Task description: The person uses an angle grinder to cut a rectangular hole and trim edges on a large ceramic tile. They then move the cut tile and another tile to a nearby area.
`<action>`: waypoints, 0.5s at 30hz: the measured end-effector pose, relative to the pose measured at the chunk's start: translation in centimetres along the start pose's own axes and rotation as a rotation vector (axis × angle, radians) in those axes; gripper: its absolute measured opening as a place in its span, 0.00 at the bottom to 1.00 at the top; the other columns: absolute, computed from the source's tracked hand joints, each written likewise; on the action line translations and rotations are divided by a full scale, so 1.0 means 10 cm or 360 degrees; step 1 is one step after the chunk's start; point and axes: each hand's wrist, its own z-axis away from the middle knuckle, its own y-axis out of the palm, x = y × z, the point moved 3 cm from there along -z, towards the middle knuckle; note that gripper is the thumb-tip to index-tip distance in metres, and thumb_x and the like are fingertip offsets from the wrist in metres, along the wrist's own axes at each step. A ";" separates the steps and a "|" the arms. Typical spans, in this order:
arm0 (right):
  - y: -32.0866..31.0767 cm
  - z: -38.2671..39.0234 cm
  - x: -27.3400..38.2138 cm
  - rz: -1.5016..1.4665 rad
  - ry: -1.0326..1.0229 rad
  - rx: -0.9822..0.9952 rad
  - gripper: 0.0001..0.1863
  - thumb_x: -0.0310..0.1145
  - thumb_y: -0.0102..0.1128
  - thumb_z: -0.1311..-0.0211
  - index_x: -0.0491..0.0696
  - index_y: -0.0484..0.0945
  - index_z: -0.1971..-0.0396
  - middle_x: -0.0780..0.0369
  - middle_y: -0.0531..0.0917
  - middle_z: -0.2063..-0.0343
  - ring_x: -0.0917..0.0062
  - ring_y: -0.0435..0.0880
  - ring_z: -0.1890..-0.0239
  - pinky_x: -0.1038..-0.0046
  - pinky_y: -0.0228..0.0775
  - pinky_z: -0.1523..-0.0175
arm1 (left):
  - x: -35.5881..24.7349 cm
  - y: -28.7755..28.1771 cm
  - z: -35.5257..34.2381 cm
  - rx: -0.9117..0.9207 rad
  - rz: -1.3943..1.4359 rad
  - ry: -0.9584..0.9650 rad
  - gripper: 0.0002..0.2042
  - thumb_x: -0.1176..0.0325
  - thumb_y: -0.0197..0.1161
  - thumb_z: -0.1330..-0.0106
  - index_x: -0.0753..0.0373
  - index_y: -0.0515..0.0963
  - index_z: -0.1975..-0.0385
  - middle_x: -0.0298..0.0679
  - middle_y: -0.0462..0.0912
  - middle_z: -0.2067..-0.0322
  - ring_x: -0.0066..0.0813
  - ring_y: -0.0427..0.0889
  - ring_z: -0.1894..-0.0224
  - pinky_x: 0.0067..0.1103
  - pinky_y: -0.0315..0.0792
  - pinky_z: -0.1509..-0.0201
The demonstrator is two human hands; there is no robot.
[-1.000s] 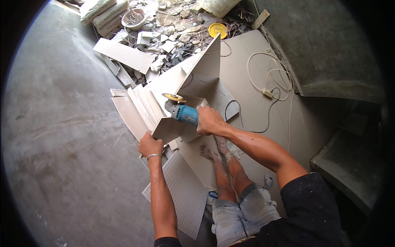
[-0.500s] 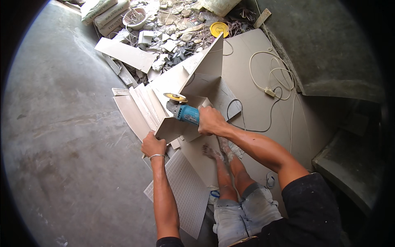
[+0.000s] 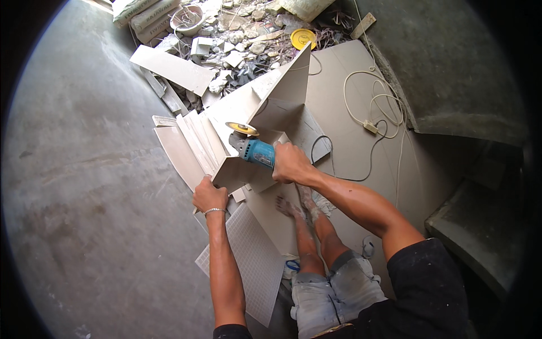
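Note:
My right hand (image 3: 292,163) is wrapped around the teal body of an angle grinder (image 3: 261,153). Its yellow-rimmed disc (image 3: 243,129) is at the far left end, above the top edge of a beige tile piece (image 3: 230,174); whether the disc touches the tile I cannot tell. My left hand (image 3: 210,194) grips the near left corner of that tile, fingers curled over the edge. The tile stands tilted. Behind it, a tall upright tile (image 3: 282,85) leans over other pieces.
Cut tile strips (image 3: 189,141) are stacked left of the grinder. A grid-backed tile (image 3: 254,257) slants below my left hand. Rubble (image 3: 240,45), a yellow lid (image 3: 303,39) and a bowl (image 3: 187,20) are at the back. A cable with a socket block (image 3: 370,126) coils on the right, near my bare feet (image 3: 289,206).
The grinder and the tile corner have risen very slightly in the picture. Both hands keep their grips, and the surroundings shift only a little with the view.

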 end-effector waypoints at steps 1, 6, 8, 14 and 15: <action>0.01 0.00 0.00 -0.0006 0.0001 0.0013 0.24 0.27 0.75 0.57 0.36 0.81 0.56 0.42 0.89 0.61 0.46 0.91 0.53 0.54 0.85 0.45 | 0.00 0.00 -0.01 0.0057 -0.0013 -0.0029 0.26 0.70 0.70 0.49 0.55 0.89 0.45 0.54 0.91 0.59 0.57 0.91 0.54 0.44 0.84 0.47; 0.00 0.00 0.01 0.0002 -0.0026 0.0059 0.25 0.27 0.74 0.57 0.35 0.81 0.55 0.42 0.89 0.60 0.46 0.91 0.53 0.54 0.85 0.45 | -0.04 -0.05 0.02 -0.0065 0.0017 0.0035 0.21 0.70 0.71 0.49 0.55 0.89 0.52 0.53 0.91 0.63 0.58 0.91 0.58 0.45 0.84 0.51; 0.00 0.01 0.01 0.0003 -0.0021 0.0046 0.25 0.27 0.75 0.57 0.35 0.81 0.55 0.42 0.89 0.60 0.46 0.91 0.53 0.54 0.85 0.46 | -0.04 -0.06 0.03 -0.0100 0.0019 0.0063 0.18 0.70 0.71 0.49 0.55 0.90 0.55 0.52 0.91 0.66 0.58 0.91 0.60 0.45 0.84 0.52; 0.01 0.00 0.01 -0.0035 -0.0015 -0.0020 0.22 0.27 0.71 0.56 0.33 0.83 0.58 0.39 0.88 0.62 0.44 0.91 0.57 0.54 0.85 0.48 | 0.01 -0.02 0.05 -0.0077 0.0023 0.0053 0.19 0.70 0.71 0.49 0.54 0.90 0.54 0.53 0.91 0.66 0.58 0.91 0.60 0.45 0.84 0.52; 0.00 0.00 0.01 -0.0038 -0.0006 -0.0038 0.22 0.27 0.71 0.56 0.33 0.83 0.58 0.40 0.89 0.62 0.44 0.91 0.57 0.54 0.85 0.48 | 0.01 -0.02 0.05 -0.0087 0.0025 0.0053 0.19 0.70 0.71 0.49 0.54 0.90 0.54 0.53 0.91 0.66 0.58 0.91 0.60 0.45 0.84 0.52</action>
